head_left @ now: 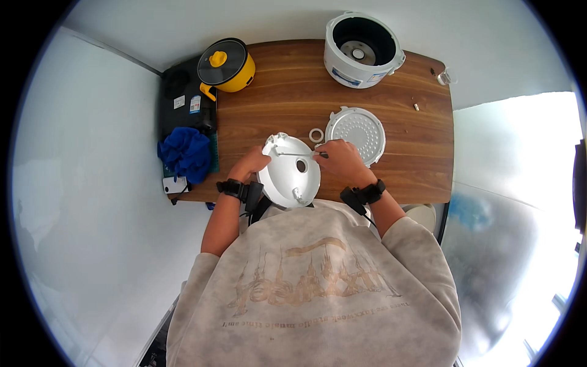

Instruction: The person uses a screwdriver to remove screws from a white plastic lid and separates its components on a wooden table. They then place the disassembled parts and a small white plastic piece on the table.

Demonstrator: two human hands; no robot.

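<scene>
Close to my body, at the table's front edge, a white rice cooker lid shell lies tilted with its hollow inside facing up and a dark round hole in it. My left hand grips its left rim. In my right hand is a screwdriver, its thin metal shaft reaching left across the shell to a spot near the upper left rim. Whether the tip sits in a screw is too small to tell. Just beyond my right hand rests a round, dimpled light-grey inner lid plate, with a white ring beside it.
A white rice cooker body stands open at the back. At the back left are a yellow pot with a dark lid, a black case and a crumpled blue cloth. A small clear container and a tiny metallic piece lie at right.
</scene>
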